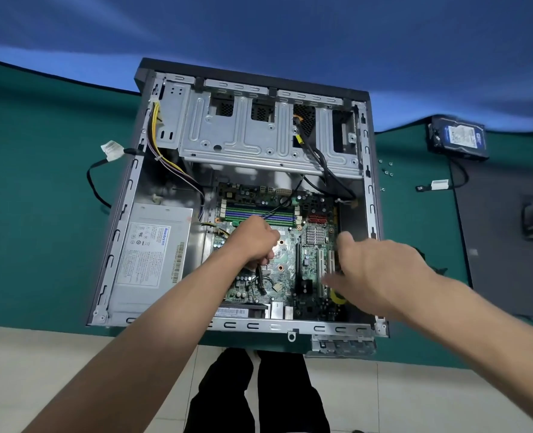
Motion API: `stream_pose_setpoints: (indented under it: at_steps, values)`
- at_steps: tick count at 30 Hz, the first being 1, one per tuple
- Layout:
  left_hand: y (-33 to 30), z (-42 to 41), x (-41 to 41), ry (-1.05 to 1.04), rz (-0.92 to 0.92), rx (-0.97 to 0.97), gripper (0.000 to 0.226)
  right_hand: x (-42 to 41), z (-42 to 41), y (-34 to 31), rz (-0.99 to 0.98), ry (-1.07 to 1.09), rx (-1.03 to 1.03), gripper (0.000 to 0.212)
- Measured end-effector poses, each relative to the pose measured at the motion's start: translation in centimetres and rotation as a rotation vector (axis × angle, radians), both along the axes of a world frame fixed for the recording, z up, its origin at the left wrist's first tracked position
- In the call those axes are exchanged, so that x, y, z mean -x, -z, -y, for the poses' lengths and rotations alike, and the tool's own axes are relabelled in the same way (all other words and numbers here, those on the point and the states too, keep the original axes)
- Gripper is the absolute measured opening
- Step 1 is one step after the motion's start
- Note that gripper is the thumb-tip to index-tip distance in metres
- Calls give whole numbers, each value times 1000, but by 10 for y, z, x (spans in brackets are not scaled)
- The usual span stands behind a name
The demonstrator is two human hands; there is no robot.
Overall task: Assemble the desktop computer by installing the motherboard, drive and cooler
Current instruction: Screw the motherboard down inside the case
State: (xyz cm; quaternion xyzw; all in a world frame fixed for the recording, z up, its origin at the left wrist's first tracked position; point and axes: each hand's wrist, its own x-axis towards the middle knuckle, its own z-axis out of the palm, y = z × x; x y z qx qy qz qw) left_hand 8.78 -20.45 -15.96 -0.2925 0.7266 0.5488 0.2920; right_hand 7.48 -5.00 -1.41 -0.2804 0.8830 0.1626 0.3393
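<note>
Left hand (254, 242) grips black cable (260, 281) | right hand (374, 267) open, blurred | PSU label (148, 254) unreadable

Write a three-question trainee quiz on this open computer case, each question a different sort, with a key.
1. True or false: the green motherboard already lies inside the grey metal computer case.
2. Multiple choice: where is the black hard drive with the blue label?
A. in the silver drive cage
B. on the green mat right of the case
C. on top of the power supply
3. Fill in: the left hand grips a black ____ over the motherboard, while the right hand hovers with its fingers relaxed.

Key: 1 true; 2 B; 3 cable.
</note>
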Motion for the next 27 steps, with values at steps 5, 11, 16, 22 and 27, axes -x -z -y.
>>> stream_pose_setpoints:
  at_steps: [5,11,16,22,27]
  values:
    - [0,0,1,-8,0,-5,16,0,4,6,-30,-12,19,34]
    - [0,1,-1,6,-6,-6,18,12,2,-1,161,113,31,38]
    - [2,-1,0,11,-9,5,16,13,-3,0,13,85,-22,33]
    - [3,0,-1,20,-8,3,19,4,-6,3,-81,34,1,24]
    - [2,-2,-1,30,-9,14,18,4,-5,-2,100,98,27,35]
